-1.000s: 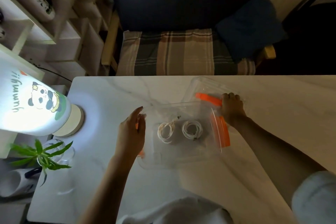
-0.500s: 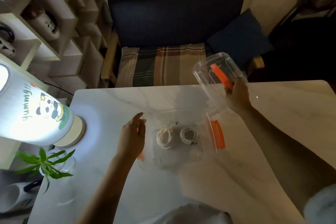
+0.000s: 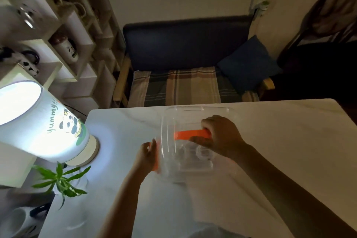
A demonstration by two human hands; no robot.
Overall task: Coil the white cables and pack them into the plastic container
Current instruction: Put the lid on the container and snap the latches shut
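Note:
A clear plastic container (image 3: pixel 173 172) sits on the white marble table (image 3: pixel 280 141). Over it hangs the clear lid (image 3: pixel 170 121) with an orange handle (image 3: pixel 190 134), tilted and blurred. My right hand (image 3: pixel 220 137) grips the lid at the handle's right end. My left hand (image 3: pixel 147 153) rests against the container's left side by an orange clip (image 3: pixel 156 164), fingers straight. Coiled white cables (image 3: pixel 202 151) show faintly through the plastic under my right hand.
A lit panda lamp (image 3: pixel 48 127) stands at the table's left, with a small green plant (image 3: pixel 59 179) in front of it. Shelves with mugs rise at the left. A dark sofa (image 3: pixel 185 48) with a plaid cushion lies beyond the table's far edge.
My right hand lifted the lid from the table's right and swung it left over the container. My left hand stayed at the container's left side. The camera tilted up.

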